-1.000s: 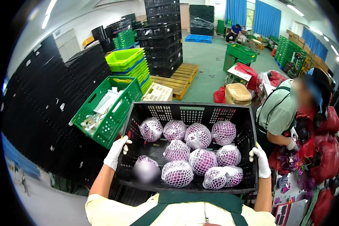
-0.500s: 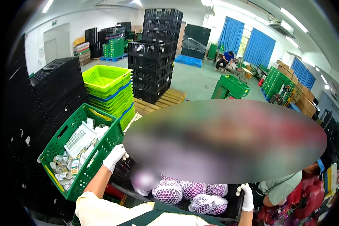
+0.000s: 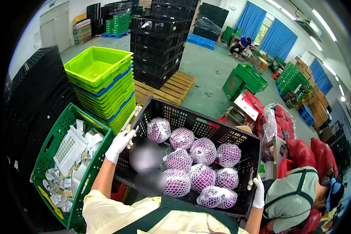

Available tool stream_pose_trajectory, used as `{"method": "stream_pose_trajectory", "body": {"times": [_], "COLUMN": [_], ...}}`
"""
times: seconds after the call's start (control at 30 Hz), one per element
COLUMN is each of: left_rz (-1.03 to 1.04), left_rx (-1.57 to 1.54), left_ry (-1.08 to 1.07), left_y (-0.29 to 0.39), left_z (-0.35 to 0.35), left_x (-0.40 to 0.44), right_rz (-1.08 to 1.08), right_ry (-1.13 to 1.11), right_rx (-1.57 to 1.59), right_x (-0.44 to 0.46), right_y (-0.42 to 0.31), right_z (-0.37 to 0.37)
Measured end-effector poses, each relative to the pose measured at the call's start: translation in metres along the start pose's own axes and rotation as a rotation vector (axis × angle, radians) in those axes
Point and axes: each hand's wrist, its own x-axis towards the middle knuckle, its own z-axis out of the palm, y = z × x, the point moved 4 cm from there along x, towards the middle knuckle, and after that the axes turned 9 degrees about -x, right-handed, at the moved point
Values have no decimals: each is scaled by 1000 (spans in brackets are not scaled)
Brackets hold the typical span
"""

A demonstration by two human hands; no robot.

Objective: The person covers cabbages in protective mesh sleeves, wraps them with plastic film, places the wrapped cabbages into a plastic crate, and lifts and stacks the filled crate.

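A black plastic crate (image 3: 257, 156) is in front of my body, tilted in the view. Inside lie several round purple vegetables (image 3: 203, 151), each in a white foam net; they look like red cabbages, and two at the left are blurred over. My left hand (image 3: 120, 146), in a white glove, has its fingers hooked over the crate's left rim. At the right end, my gloved right hand (image 3: 258, 192) grips the opposite side, its fingertips curled inside the wall.
A green crate (image 3: 46, 148) of labels and scraps stands at left, beside stacked lime-green baskets (image 3: 101, 89). Black crates (image 3: 158, 50) rise on a wooden pallet (image 3: 175, 87). At right, a co-worker (image 3: 300, 191) bends near red net sacks (image 3: 302, 152). Another person (image 3: 241, 46) sits farther back.
The view has tipped downward, and the large blur over the crate has shrunk to small patches, exposing the vegetables. Both hands stay on the crate's sides.
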Motion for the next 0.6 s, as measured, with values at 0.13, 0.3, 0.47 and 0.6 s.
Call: {"method": "stream_pose_trajectory", "body": {"times": [0.13, 0.3, 0.47, 0.6], "left_rz": [-4, 5, -59, -70], "left_rx": [-11, -60, -65, -72], "left_ry": [12, 76, 196, 209], "left_y": [8, 18, -16, -66], "left_z": [5, 45, 64, 51], "left_x": [-2, 80, 43, -30], "right_rz": [5, 3, 95, 70], "right_ry": [14, -92, -154, -184], "right_rx": [-51, -89, -59, -85], "right_x": [5, 141, 173, 107], "right_y": [-10, -18, 21, 59], "right_z": [7, -3, -21, -30]}}
